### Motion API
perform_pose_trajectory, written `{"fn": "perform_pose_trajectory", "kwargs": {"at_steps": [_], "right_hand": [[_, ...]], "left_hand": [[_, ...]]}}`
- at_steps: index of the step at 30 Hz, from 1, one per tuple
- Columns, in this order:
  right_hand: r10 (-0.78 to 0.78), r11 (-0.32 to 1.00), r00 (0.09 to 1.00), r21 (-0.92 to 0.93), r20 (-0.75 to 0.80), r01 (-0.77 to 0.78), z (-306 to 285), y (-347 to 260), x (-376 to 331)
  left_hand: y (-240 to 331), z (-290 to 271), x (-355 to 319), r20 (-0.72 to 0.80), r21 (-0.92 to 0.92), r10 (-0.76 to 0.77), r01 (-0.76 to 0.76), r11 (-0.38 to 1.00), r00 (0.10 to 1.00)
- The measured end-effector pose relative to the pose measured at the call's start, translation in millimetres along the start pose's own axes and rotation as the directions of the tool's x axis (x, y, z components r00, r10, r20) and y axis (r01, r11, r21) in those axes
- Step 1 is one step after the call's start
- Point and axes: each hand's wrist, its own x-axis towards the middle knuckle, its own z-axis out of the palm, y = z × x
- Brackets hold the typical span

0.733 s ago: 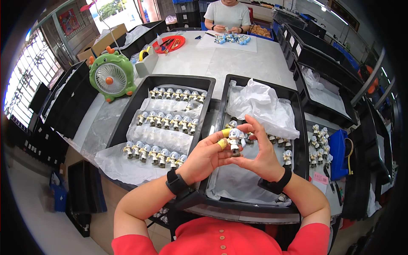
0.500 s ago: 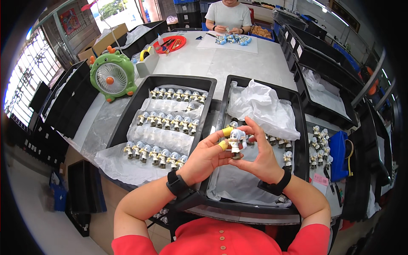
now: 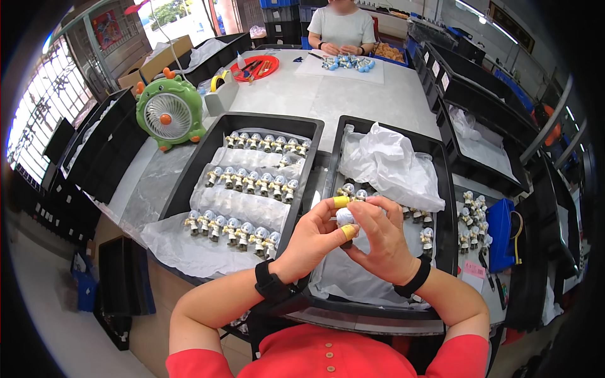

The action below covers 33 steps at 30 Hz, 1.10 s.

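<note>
A small figurine (image 3: pixel 345 217) with pale hair is held up over the right-hand black tray (image 3: pixel 449 252), mostly covered by my fingers. My left hand (image 3: pixel 313 234), with yellow wraps on thumb and forefinger, pinches it from the left. The fingers of my right hand (image 3: pixel 382 244) close around it from the other side. Under and beyond my hands, more figurines (image 3: pixel 427 237) lie in that tray, partly beneath crumpled white tissue (image 3: pixel 391 157). To the left, another black tray (image 3: pixel 183 183) holds rows of similar figurines (image 3: pixel 251 183) on white sheets.
A green fan (image 3: pixel 169 116) stands behind the left tray. Loose figurines (image 3: pixel 469 220) and a blue box (image 3: pixel 502 233) sit at the right. Across the table, a person in a white shirt (image 3: pixel 341 28) handles blue-and-white pieces (image 3: pixel 348 62). A red dish (image 3: pixel 255 68) holds tools.
The figurine has been turned, and now mostly its pale head shows. My right fingers have folded in from a spread position and cover more of it.
</note>
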Motion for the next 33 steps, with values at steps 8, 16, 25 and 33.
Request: {"fn": "perform_pose_trajectory", "kwargs": {"at_steps": [8, 16, 25, 33], "right_hand": [[0.102, 0.961, 0.995, 0.255, 0.018, -0.104, 1.9, 6.0, -2.2], [0.095, 0.953, 0.995, 0.288, 0.013, -0.095, -4.9, 4.1, 2.2], [0.137, 0.933, 0.99, 0.332, 0.037, -0.141, -7.5, 2.6, 3.1], [0.166, 0.911, 0.985, 0.374, 0.045, -0.171, -7.0, -0.6, 2.3]], "left_hand": [[6.3, -8.0, 2.2, 0.218, -0.236, -0.101, 0.153, 0.96, 0.971], [3.5, -9.7, 8.0, 0.344, -0.418, -0.075, 0.224, 0.881, 0.936], [0.6, -12.1, 9.9, 0.356, -0.458, -0.078, 0.247, 0.854, 0.931], [1.9, -13.1, 8.3, 0.326, -0.483, -0.104, 0.26, 0.836, 0.94]]}}
